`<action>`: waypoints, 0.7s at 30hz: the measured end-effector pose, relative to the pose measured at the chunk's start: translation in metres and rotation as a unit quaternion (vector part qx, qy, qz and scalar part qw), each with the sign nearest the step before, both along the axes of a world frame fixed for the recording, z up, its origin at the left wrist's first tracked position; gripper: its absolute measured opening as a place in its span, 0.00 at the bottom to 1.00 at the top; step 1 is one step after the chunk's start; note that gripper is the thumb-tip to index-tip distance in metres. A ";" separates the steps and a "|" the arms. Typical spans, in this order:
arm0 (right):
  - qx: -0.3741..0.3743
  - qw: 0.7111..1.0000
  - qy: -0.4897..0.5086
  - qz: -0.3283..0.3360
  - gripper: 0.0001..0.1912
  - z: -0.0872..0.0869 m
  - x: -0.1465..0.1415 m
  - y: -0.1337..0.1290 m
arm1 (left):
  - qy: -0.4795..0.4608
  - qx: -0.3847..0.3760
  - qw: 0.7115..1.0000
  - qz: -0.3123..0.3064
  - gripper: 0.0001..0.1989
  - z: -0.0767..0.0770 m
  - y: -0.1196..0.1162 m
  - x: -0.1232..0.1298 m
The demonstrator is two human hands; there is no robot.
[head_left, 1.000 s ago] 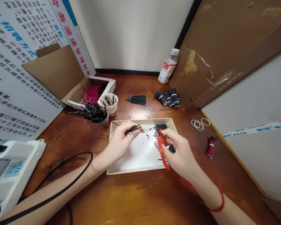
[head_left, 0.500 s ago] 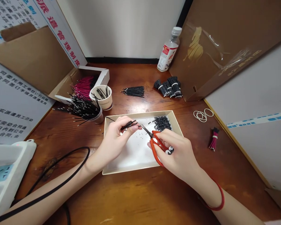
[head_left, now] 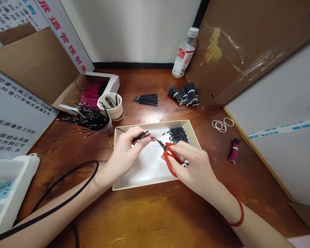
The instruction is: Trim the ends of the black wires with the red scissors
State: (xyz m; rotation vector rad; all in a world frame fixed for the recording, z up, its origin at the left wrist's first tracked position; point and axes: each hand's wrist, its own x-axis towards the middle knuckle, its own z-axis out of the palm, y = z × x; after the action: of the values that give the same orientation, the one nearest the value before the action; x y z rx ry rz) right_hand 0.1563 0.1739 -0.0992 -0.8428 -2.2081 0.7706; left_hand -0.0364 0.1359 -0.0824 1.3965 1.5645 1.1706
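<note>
My left hand (head_left: 125, 155) pinches a small bunch of thin black wires (head_left: 141, 136) above a white-lined cardboard tray (head_left: 144, 186). My right hand (head_left: 193, 165) holds red-handled scissors (head_left: 169, 155), their narrow blades pointing left. The blade tip sits just right of the wire ends, close to them, and I cannot tell if they touch. A heap of short black wire pieces (head_left: 177, 134) lies at the tray's far side. Tiny black bits (head_left: 155, 148) are scattered across its white floor. Another dark bit shows beside my right hand.
Two cups of black wires (head_left: 111, 106) stand left of the tray, beside a box of magenta wires (head_left: 91, 94). Banded black bundles (head_left: 188, 94), a loose wire row (head_left: 146, 100), rubber bands (head_left: 220, 125), a magenta bundle (head_left: 234, 151), a bottle (head_left: 184, 53) and a power strip (head_left: 7, 186) surround it.
The scissors have swung from nearly upright to blades pointing left, toward the wires in my left hand. The whole view has shifted slightly as my head moved.
</note>
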 end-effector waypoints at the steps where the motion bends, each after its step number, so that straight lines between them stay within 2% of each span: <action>1: 0.003 1.000 -0.001 -0.001 0.09 0.000 0.000 0.000 | -0.001 -0.001 1.000 0.001 0.07 0.000 0.000 0.000; 10: -0.002 0.999 -0.001 -0.033 0.07 0.001 -0.001 -0.002 | -0.002 0.005 1.000 0.005 0.07 0.001 -0.001 0.000; 21: -0.011 1.000 -0.001 -0.022 0.07 0.001 0.000 -0.002 | 0.012 0.002 1.000 0.005 0.07 0.002 -0.001 0.001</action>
State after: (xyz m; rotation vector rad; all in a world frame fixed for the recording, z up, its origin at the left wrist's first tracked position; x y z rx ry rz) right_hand 0.1565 0.1722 -0.0986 -0.9003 -2.1781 0.7741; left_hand -0.0358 0.1350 -0.0807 1.4128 1.5885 1.1667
